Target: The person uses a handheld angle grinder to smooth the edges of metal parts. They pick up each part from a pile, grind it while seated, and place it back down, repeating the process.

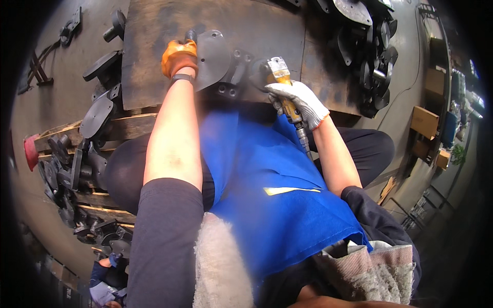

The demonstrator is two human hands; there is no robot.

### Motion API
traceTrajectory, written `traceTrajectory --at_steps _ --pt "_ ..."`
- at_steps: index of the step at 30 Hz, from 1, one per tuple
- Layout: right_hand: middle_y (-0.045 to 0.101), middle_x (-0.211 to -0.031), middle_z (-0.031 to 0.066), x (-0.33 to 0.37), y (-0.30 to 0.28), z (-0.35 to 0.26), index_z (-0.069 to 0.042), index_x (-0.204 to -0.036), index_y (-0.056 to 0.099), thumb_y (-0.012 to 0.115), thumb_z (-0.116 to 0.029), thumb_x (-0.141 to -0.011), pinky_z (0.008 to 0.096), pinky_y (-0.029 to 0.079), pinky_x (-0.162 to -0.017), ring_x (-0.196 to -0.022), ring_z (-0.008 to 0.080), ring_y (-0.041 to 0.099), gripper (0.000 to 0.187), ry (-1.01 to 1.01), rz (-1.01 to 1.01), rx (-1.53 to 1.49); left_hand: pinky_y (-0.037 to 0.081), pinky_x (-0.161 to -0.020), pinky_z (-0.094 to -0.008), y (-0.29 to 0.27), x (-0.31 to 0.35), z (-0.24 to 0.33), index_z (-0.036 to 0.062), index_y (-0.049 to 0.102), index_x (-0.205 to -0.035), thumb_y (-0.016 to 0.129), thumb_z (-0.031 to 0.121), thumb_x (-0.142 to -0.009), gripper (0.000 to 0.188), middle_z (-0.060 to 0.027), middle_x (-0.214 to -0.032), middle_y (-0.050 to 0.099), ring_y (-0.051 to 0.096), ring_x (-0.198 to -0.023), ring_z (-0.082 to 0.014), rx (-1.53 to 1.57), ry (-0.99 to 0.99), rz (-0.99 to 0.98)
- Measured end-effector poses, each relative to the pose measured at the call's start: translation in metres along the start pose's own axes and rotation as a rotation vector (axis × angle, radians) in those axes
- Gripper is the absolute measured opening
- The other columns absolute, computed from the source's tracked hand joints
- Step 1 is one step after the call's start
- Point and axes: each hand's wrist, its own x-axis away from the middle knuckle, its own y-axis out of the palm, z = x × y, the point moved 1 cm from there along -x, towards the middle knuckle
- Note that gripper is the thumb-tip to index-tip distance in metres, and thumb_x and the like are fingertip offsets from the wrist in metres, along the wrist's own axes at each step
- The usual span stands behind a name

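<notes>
My left hand (179, 57), in an orange work glove, is closed around a dark round stub (191, 35) of a grey metal part. That part's broad rounded plate (213, 60), with small holes, lies just right of the glove. My right hand (304, 100), in a white knit glove, grips a yellow air grinder (283, 78) by its body. A hose fitting (302, 135) hangs from its lower end. The blurred round disc (258, 75) at the grinder's head is close to a dark bracket (238, 71) with bolt holes, beside the plate.
The parts rest on a worn board table (154, 20). Similar metal parts are heaped at right (377, 72) and on a wooden pallet at left (97, 115). Cardboard boxes (425, 122) stand far right. Another person (109, 280) is at lower left. A blue apron (287, 215) covers my lap.
</notes>
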Motion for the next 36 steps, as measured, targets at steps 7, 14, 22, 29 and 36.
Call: traceTrajectory --at_steps 7,14,22,29,36 --pt "0.061 -0.065 0.0040 -0.013 0.003 0.012 -0.003 -0.088 0.065 0.074 -0.038 -0.088 0.0253 0.046 -0.051 -0.053 0.0121 0.058 0.036 -0.057 -0.151 -0.012 0.051 -0.094 -0.0459 0.007 -0.004 0.001 0.0152 0.075 -0.110 0.054 0.067 -0.088 0.060 -0.0163 -0.114 0.071 0.065 -0.110 -0.0375 -0.064 0.001 0.085" --pt "0.061 -0.065 0.0025 -0.013 0.011 0.010 -0.006 -0.081 0.066 0.078 -0.038 -0.083 0.0268 0.042 -0.047 -0.051 0.0116 0.054 0.034 -0.055 -0.153 -0.043 0.053 -0.090 -0.0425 0.008 -0.002 0.003 0.0144 0.075 -0.109 0.060 0.063 -0.086 0.056 -0.0137 -0.110 0.073 0.068 -0.107 -0.0335 -0.098 -0.006 0.103" --pt "0.058 -0.064 0.0005 -0.008 0.017 0.007 -0.007 -0.080 0.064 0.079 -0.038 -0.083 0.0261 0.041 -0.045 -0.050 0.0099 0.051 0.034 -0.072 -0.153 0.071 0.053 -0.091 -0.0437 0.012 -0.008 0.000 0.0138 0.075 -0.110 0.056 0.065 -0.087 0.059 -0.0140 -0.112 0.072 0.068 -0.108 -0.0345 -0.130 0.000 0.128" --pt "0.056 -0.063 -0.0012 -0.009 0.018 0.016 -0.006 -0.082 0.064 0.081 -0.034 -0.082 0.0255 0.040 -0.047 -0.050 0.0080 0.048 0.033 -0.122 -0.168 0.040 0.053 -0.091 -0.0444 0.007 -0.004 0.001 0.0144 0.075 -0.111 0.054 0.067 -0.086 0.061 -0.0149 -0.113 0.072 0.067 -0.109 -0.0363 -0.129 0.003 0.130" --pt "0.067 -0.073 0.0050 -0.013 0.009 0.014 -0.004 -0.095 0.072 0.072 -0.045 -0.086 0.0276 0.050 -0.059 -0.063 0.0122 0.062 0.042 -0.052 -0.207 0.215 0.051 -0.095 -0.0458 0.011 -0.006 -0.001 0.0129 0.073 -0.113 0.051 0.068 -0.087 0.065 -0.0170 -0.118 0.069 0.064 -0.112 -0.0382 -0.124 0.017 0.121"
